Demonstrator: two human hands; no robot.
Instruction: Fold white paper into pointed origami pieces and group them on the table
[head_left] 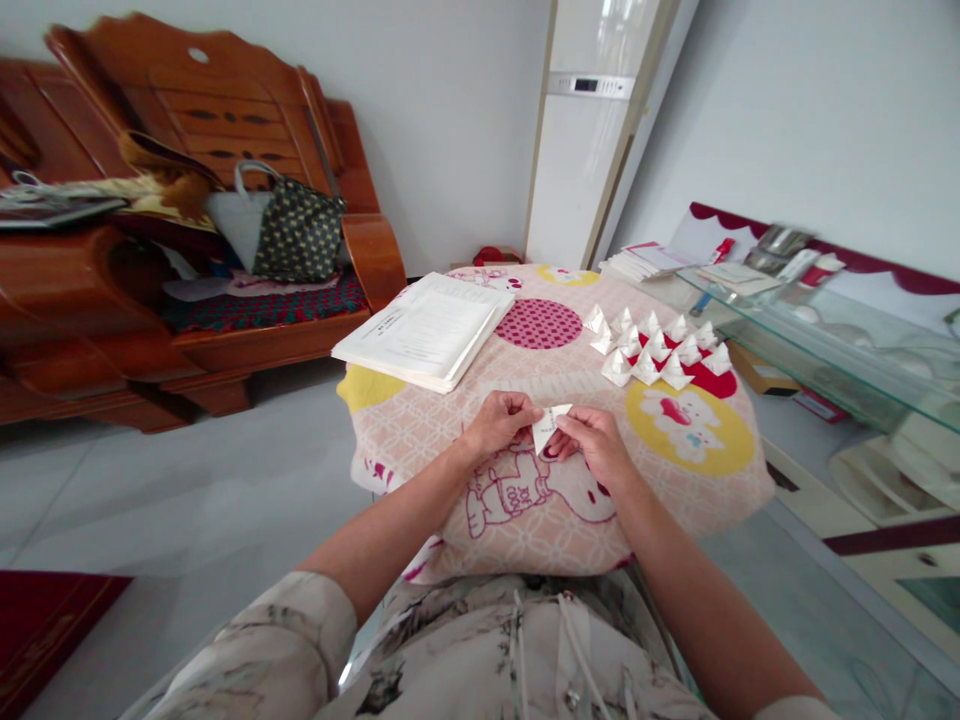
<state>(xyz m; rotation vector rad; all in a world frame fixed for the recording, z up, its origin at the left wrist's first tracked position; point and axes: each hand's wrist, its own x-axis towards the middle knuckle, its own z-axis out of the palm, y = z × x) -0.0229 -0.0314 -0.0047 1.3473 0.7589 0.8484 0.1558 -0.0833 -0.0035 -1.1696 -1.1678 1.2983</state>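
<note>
A small triangle of folded paper [547, 428], white with some print on it, is held up just over the cloth-covered table. My left hand [504, 422] pinches its left corner between thumb and fingers. On the other side, the thumb and fingers of my right hand [595, 440] grip its right edge. Several folded paper pieces [657, 346] with pointed tops stand in rows at the table's right. A stack of printed paper sheets [427, 325] lies at the left, beyond my left hand.
A patterned cloth [420, 440] covers the table. At the right stands a glass-shelved cabinet [847, 340], with papers [649, 258] near its corner. A wooden bench [225, 110] holding a dark patterned bag [298, 230] is at the left. Behind the table rises a tall white appliance [581, 150].
</note>
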